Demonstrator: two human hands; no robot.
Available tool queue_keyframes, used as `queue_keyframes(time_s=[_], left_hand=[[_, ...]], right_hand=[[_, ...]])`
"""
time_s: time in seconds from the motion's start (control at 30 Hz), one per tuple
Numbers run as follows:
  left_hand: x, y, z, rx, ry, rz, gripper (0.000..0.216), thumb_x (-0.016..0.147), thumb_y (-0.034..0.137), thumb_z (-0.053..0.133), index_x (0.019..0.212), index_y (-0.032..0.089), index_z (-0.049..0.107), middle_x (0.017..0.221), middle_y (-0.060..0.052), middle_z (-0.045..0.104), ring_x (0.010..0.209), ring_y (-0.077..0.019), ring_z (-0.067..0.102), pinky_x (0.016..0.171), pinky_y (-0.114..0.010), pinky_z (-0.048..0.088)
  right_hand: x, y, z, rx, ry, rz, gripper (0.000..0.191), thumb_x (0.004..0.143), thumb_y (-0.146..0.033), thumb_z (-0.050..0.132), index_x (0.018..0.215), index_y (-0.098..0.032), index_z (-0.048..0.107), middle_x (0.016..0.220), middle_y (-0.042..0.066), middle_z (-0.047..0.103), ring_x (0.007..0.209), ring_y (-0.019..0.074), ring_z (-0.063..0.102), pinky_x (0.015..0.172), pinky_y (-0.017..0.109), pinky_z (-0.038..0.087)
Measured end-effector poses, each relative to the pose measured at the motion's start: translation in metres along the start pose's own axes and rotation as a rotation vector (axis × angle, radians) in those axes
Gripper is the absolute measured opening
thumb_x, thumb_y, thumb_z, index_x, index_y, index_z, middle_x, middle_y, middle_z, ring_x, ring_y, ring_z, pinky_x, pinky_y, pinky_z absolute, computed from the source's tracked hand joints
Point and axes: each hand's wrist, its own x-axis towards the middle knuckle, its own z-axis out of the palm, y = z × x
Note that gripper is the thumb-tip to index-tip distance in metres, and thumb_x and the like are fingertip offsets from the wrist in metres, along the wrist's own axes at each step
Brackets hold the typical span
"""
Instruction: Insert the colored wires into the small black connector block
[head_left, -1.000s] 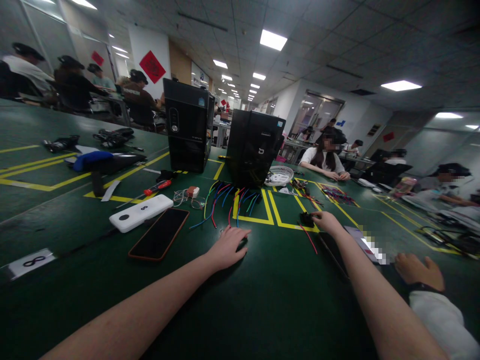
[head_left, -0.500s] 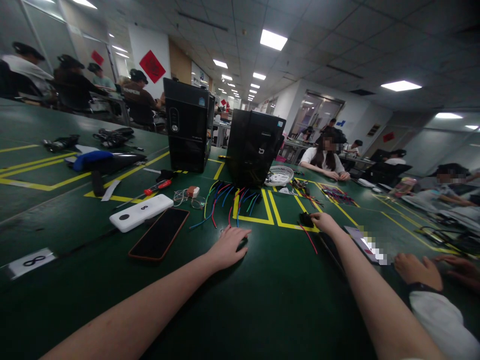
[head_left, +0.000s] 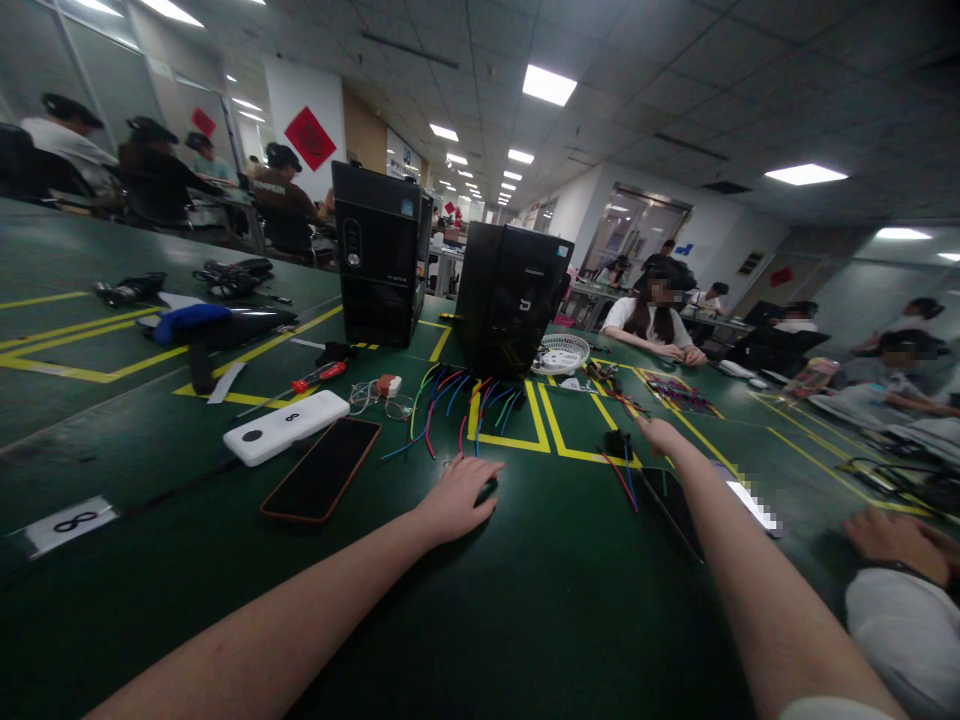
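Two wires (head_left: 622, 482) lie right of centre, a bunch (head_left: 456, 396) remains mid-frame; left hand (head_left: 461, 497) half-open, right hand (head_left: 661, 440) unclear, any hold untellable.

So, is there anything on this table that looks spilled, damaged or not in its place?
I see nothing spilled or clearly damaged. The eyeglasses look slightly out of place: they lie on the green table, close beside the coloured wires, where they could perhaps be knocked.

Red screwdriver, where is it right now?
In the head view, the red screwdriver lies left of centre, just beyond the white device marked 8 and nearer the camera than the left black computer tower.
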Motion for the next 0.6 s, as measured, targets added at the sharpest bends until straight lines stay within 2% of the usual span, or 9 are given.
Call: queue_keyframes(time_s=[0.1, 0.2, 0.3, 0.43, 0.6], left_hand=[[0.000, -0.001, 0.001, 0.000, 0.013, 0.006, 0.049, 0.082, 0.027, 0.050, 0.129, 0.024, 0.038, 0.121, -0.005, 0.052, 0.117, -0.0217, 0.042, 0.108, -0.045, 0.018], [0.000, -0.003, 0.002, -0.003, 0.017, 0.010, 0.048, 0.082, 0.028, 0.050, 0.128, 0.024, 0.039, 0.123, -0.005, 0.050, 0.118, -0.0222, 0.041, 0.108, -0.046, 0.018], [0.000, -0.004, 0.002, 0.005, 0.011, 0.007, 0.046, 0.082, 0.029, 0.050, 0.127, 0.023, 0.041, 0.123, -0.005, 0.051, 0.118, -0.0226, 0.041, 0.108, -0.046, 0.018], [-0.001, -0.004, 0.001, 0.012, 0.005, 0.007, 0.045, 0.083, 0.029, 0.050, 0.126, 0.023, 0.041, 0.123, -0.006, 0.051, 0.118, -0.0228, 0.041, 0.108, -0.045, 0.018], [0.000, -0.003, 0.001, 0.012, -0.004, 0.001, 0.044, 0.083, 0.029, 0.050, 0.126, 0.024, 0.042, 0.122, -0.005, 0.051, 0.118, -0.0227, 0.041, 0.108, -0.045, 0.018]], right_hand=[[0.008, 0.001, 0.004, -0.020, 0.025, -0.005, 0.027, 0.080, -0.024, 0.050, 0.091, -0.009, 0.068, 0.075, 0.015, 0.067, 0.074, 0.0214, 0.064, 0.067, 0.026, 0.045], [0.011, 0.000, 0.011, -0.031, 0.026, -0.007, 0.027, 0.077, -0.016, 0.048, 0.093, -0.009, 0.069, 0.077, 0.013, 0.068, 0.077, 0.0208, 0.064, 0.068, 0.025, 0.045], [0.011, 0.000, 0.017, -0.042, 0.020, -0.014, 0.028, 0.078, -0.016, 0.047, 0.094, -0.011, 0.069, 0.073, 0.010, 0.068, 0.074, 0.0194, 0.064, 0.066, 0.025, 0.045], [0.012, 0.001, 0.019, -0.073, 0.033, -0.043, 0.025, 0.076, -0.015, 0.049, 0.085, -0.014, 0.071, 0.081, 0.011, 0.068, 0.082, 0.0204, 0.063, 0.069, 0.025, 0.044], [0.012, -0.003, 0.020, -0.104, 0.017, -0.054, 0.021, 0.074, -0.016, 0.051, 0.078, -0.014, 0.071, 0.080, 0.011, 0.067, 0.082, 0.0210, 0.062, 0.068, 0.026, 0.045]])
